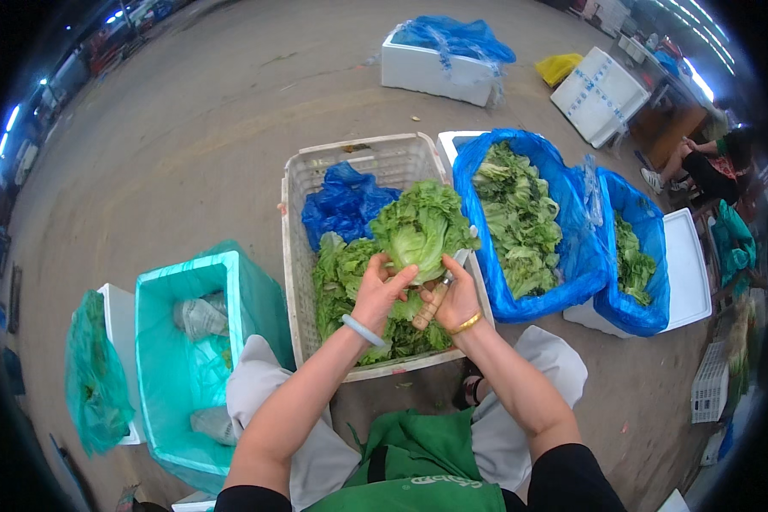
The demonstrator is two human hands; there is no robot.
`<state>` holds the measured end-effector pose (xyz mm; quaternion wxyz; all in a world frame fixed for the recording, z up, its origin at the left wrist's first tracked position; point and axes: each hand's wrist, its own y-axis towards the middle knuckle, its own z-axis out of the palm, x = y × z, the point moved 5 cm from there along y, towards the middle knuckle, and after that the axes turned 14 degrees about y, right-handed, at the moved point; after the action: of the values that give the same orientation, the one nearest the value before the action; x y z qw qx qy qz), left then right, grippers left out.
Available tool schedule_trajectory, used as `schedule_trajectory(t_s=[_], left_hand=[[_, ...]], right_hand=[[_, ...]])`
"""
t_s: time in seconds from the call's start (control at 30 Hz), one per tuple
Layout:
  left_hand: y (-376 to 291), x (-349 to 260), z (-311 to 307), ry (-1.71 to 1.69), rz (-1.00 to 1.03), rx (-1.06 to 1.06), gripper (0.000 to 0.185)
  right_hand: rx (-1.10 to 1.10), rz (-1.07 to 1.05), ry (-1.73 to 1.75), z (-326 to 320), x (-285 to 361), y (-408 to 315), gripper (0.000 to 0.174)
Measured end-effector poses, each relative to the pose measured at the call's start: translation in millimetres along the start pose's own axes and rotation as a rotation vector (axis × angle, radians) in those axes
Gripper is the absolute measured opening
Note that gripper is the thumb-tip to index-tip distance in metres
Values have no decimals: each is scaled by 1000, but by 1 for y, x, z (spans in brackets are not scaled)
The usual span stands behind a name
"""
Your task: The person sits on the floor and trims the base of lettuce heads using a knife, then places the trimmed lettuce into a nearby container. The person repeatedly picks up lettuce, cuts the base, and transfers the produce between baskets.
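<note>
Both my hands hold up a head of leafy lettuce [425, 224] above a white plastic crate [297, 256]. My left hand [384, 288] grips its base from the left, thumb and fingers pressed to the pale stalk. On the other side, my right hand [456, 294] steadies the lettuce and also keeps a knife with a wooden handle [432, 307] in its palm. The blade points up and to the right, partly behind the leaves. Below, more lettuce [339, 275] lies in the crate beside a crumpled blue plastic bag [342, 201].
Right of the crate, two blue-lined foam boxes hold lettuce [518, 217] and loose greens [632, 259]. A green-lined box [179, 358] stands at the left. Farther off are a foam box under blue plastic [435, 73], a taped foam box [600, 96] and a seated person [704, 160].
</note>
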<state>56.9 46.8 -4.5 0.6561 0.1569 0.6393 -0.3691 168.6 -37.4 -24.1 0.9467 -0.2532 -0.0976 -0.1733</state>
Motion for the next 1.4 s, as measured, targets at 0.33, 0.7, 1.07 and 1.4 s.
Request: schedule_trajectory(t_s=[0.33, 0.7, 1.07, 1.4], left_hand=[[-3, -7, -9, 794, 295, -293, 35], [0, 9, -12, -64, -20, -233, 16], [28, 50, -61, -290, -184, -64, 35], [-31, -30, 4, 1210, 845, -159, 47]], right_hand=[[-82, -137, -423, 5, -12, -10, 46], [-43, 44, -173, -11, -21, 0, 40], [92, 187, 69, -9, -18, 10, 50], [-40, 250, -251, -20, -6, 5, 40]])
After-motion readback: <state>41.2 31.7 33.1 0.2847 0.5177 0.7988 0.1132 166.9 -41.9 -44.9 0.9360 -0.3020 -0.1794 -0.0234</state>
